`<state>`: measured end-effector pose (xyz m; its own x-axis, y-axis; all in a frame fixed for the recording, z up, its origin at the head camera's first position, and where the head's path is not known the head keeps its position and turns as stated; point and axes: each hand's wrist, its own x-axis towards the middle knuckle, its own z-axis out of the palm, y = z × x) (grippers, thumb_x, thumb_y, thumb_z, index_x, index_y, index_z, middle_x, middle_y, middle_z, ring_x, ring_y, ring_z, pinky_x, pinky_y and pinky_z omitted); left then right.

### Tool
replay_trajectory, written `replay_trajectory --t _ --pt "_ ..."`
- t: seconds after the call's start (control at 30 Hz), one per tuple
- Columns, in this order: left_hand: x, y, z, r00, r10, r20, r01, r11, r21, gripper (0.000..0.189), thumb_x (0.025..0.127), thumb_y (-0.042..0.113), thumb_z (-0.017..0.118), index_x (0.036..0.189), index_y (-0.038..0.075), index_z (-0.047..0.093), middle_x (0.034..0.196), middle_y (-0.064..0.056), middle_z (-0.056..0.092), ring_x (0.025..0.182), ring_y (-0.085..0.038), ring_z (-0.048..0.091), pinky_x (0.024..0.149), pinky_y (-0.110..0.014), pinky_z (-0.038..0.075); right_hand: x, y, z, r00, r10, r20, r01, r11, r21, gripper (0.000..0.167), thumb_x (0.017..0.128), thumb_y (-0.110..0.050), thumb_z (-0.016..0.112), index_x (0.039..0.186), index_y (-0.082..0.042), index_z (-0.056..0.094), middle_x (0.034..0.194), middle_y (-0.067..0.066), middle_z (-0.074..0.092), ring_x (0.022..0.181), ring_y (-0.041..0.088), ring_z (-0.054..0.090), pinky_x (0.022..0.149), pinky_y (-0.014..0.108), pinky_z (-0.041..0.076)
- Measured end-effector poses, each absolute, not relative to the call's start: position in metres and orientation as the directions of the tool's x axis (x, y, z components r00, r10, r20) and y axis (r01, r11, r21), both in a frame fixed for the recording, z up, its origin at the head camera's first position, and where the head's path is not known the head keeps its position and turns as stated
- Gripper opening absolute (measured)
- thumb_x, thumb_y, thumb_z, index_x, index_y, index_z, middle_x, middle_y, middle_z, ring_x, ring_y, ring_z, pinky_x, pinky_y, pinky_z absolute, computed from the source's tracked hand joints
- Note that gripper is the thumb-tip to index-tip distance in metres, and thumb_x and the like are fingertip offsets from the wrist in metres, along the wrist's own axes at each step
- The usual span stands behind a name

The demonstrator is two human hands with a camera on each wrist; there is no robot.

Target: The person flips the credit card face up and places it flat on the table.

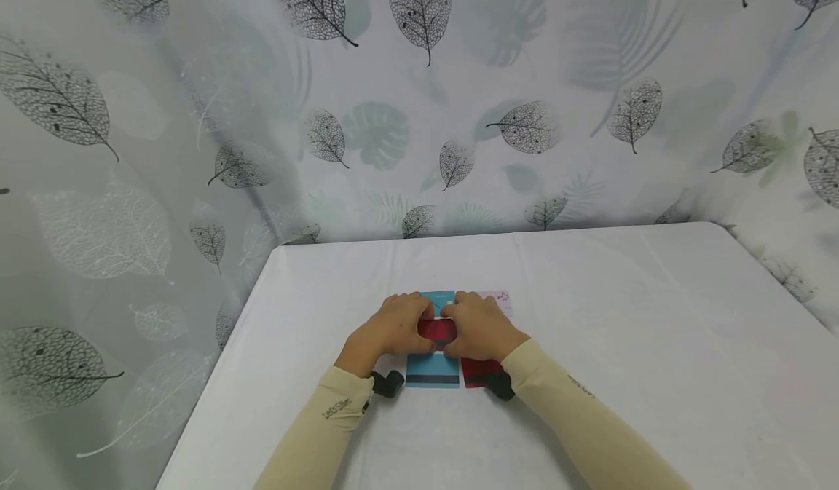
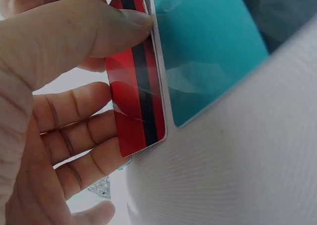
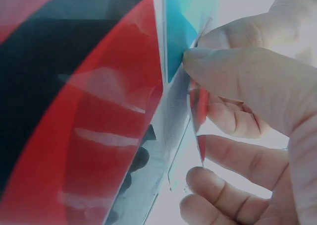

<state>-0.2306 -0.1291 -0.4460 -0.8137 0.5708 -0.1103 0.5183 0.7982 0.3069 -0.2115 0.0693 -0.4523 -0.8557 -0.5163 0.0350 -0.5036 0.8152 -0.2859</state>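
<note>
Head view: left hand [image 1: 400, 324] and right hand [image 1: 481, 328] pinch one red card [image 1: 437, 330] from opposite ends, likely to steady it

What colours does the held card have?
Red card with a black stripe; clearest in the left wrist view.

1. Red rectangular card with a black stripe [image 1: 437, 328]: glossy, smooth plastic by the looks, pretty glary.
2. Blue rectangular dark-striped card [image 1: 432, 366] at its 6 o'clock: shiny and plastic-looking too.
3. White tablecloth [image 1: 603, 301]: matt, finely ribbed up close.
4. Leaf-printed grey-white hanging [image 1: 485, 75], 12 o'clock: dull, smooth-ish cloth.
</note>
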Motion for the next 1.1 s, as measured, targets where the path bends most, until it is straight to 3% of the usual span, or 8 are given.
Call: replay_trajectory --t 0.27,0.53,0.9,1.1 --pt "-0.2294 -0.1313 -0.4473 -0.821 0.566 -0.077 0.507 0.783 0.361 0.035 0.081 0.036 0.086 0.101 0.017 0.064 0.093 0.007 0.062 0.086 -0.011 0.055 0.085 -0.036 0.045 -0.2085 0.0686 -0.4530 -0.838 -0.538 0.098 -0.545 0.812 -0.209 0.052 0.074 -0.037 0.090 0.118 -0.013 0.077 0.094 0.003 0.059 0.085 0.018 0.053 0.074 0.040 0.045" --pt "-0.2285 -0.1329 -0.4503 -0.822 0.564 -0.084 0.492 0.776 0.396 0.046 0.079 0.039 0.090 0.110 0.018 0.063 0.098 0.009 0.064 0.091 -0.011 0.056 0.088 -0.034 0.047 -0.2056 0.0711 -0.4478 -0.836 -0.536 0.123 -0.549 0.821 -0.155 0.047 0.073 -0.041 0.086 0.113 -0.016 0.078 0.094 0.001 0.059 0.086 0.018 0.053 0.077 0.043 0.047" --pt "-0.2279 -0.1288 -0.4481 -0.811 0.582 -0.060 0.548 0.792 0.270 0.046 0.081 0.038 0.087 0.115 0.018 0.064 0.104 0.006 0.066 0.096 -0.013 0.058 0.116 -0.052 0.037 -0.2069 0.0753 -0.4516 -0.844 -0.519 0.134 -0.535 0.833 -0.143 0.052 0.075 -0.047 0.087 0.115 -0.015 0.077 0.101 0.003 0.062 0.092 0.021 0.056 0.080 0.047 0.049" --pt "-0.2243 -0.1283 -0.4433 -0.814 0.577 -0.059 0.545 0.795 0.266 0.046 0.081 0.038 0.086 0.117 0.017 0.065 0.106 0.004 0.066 0.100 -0.016 0.059 0.120 -0.057 0.032 -0.2088 0.0747 -0.4550 -0.860 -0.496 0.118 -0.509 0.842 -0.180 0.050 0.075 -0.043 0.089 0.114 -0.016 0.076 0.099 0.003 0.061 0.091 0.022 0.055 0.077 0.047 0.048"
